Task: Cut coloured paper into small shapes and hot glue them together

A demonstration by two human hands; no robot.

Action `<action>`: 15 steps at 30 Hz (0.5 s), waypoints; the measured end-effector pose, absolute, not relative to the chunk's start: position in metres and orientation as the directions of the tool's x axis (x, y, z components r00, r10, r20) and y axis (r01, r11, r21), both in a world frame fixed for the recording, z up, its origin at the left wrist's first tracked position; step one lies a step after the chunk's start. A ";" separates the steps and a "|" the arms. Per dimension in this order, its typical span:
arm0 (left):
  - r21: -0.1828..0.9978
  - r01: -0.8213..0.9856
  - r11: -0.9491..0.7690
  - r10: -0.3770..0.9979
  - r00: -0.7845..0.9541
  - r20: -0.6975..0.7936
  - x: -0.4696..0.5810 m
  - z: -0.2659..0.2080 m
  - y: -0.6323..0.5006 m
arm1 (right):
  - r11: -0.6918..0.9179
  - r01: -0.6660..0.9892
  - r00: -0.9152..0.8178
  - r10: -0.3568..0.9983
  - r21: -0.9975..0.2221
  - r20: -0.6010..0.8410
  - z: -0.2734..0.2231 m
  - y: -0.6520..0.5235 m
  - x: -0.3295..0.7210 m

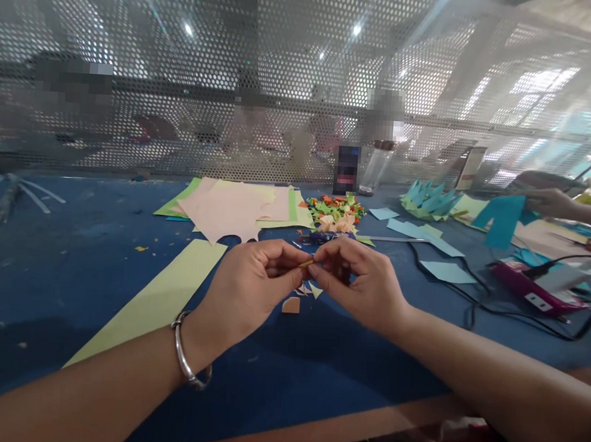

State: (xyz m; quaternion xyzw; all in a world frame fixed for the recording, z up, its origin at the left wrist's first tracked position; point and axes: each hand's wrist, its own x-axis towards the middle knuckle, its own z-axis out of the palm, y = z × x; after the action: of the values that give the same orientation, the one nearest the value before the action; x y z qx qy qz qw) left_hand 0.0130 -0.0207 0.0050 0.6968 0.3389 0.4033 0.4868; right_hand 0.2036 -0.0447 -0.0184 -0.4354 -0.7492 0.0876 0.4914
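Note:
My left hand (251,285) and my right hand (359,281) meet over the blue table, fingertips pinched together. Between them is a small, thin yellowish piece (307,264), held at both ends; it looks like folded or rolled paper, though the fingers cover part of it. Just below lies a small peach paper piece (291,305) with one rounded corner. Pale paper scraps (315,289) lie under my fingertips. Behind my hands is a heap of small folded paper pieces (336,213) in green, orange and peach. A tool with a blue handle and long metal shaft (394,240) lies before the heap.
Peach and green paper sheets (226,207) are stacked at back left, with a long yellow-green strip (155,299) nearer. A purple power strip (536,289) and black cables lie right. A glass bottle (377,167) stands by the perforated screen. Another person's hand (551,203) is beside blue paper.

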 end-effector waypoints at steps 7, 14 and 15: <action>0.901 0.178 -0.395 0.851 0.441 0.286 0.013 0.005 -0.019 | 0.619 0.584 -0.154 0.720 -0.525 0.677 -0.018 -0.045 0.203; 0.864 0.238 -0.444 0.838 0.450 0.307 0.010 0.003 -0.019 | 0.635 0.608 -0.179 0.694 -0.476 0.697 -0.022 -0.045 0.203; 0.860 0.246 -0.448 0.838 0.451 0.307 0.010 0.003 -0.019 | 0.637 0.611 -0.182 0.691 -0.470 0.700 -0.022 -0.045 0.202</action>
State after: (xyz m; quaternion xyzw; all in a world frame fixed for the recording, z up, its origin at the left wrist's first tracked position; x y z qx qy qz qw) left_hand 0.0105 -0.0191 0.0030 0.7595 0.3568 0.3833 0.3858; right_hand 0.2024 -0.0449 -0.0220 -0.4242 -0.7676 0.0416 0.4787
